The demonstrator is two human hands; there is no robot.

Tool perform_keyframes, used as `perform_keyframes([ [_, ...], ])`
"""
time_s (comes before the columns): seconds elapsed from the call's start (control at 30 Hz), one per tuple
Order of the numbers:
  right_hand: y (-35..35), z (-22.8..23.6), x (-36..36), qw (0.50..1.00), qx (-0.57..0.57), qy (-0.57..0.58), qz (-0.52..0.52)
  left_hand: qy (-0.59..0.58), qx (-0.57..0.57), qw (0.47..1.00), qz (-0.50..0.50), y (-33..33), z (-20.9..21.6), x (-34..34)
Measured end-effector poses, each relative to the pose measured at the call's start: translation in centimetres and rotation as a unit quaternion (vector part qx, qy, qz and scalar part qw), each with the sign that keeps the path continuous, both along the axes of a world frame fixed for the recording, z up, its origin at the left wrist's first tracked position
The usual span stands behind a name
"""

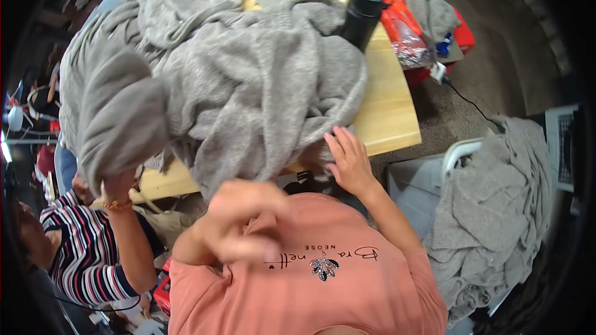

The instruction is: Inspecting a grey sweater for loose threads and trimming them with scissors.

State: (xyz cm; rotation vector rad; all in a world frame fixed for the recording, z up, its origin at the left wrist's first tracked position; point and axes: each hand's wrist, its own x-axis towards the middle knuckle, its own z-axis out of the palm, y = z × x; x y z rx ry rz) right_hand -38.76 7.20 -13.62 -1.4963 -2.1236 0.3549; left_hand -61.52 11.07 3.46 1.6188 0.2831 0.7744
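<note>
A large heap of grey knit fabric covers most of the table in front of me and hangs over its near edge. My right hand rests at the heap's near right edge, fingers stretched out and apart, the fingertips touching the knit. Raised close in front of my chest, apart from the heap, is my left hand. Motion smears its fingers, so I cannot make out their grip or anything in them.
At left, a co-worker in a striped top raises a grey cloth bundle. A dark bottle stands by the heap on the wooden table. A red plastic bag lies beyond; more knit fills a bin at right.
</note>
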Motion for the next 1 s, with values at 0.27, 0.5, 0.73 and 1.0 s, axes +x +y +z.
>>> perform_keyframes([
  [0.27,7.1,-3.0,-3.1,0.993,-0.084,0.08,-0.017,0.592,0.109,0.738,0.305,-6.3,-17.5,-9.3],
  [0.5,9.6,-1.1,-0.9,0.982,-0.121,0.14,0.044,0.437,0.12,0.708,0.541,-3.5,-17.5,-7.5],
  [0.73,11.4,4.7,-0.5,0.953,0.123,0.216,0.173,0.405,0.237,0.551,0.69,1.3,-14.0,-5.0],
  [1.0,13.4,4.5,-8.8,0.913,0.214,0.049,0.344,0.375,0.262,0.634,0.624,2.2,-12.1,-4.9],
])
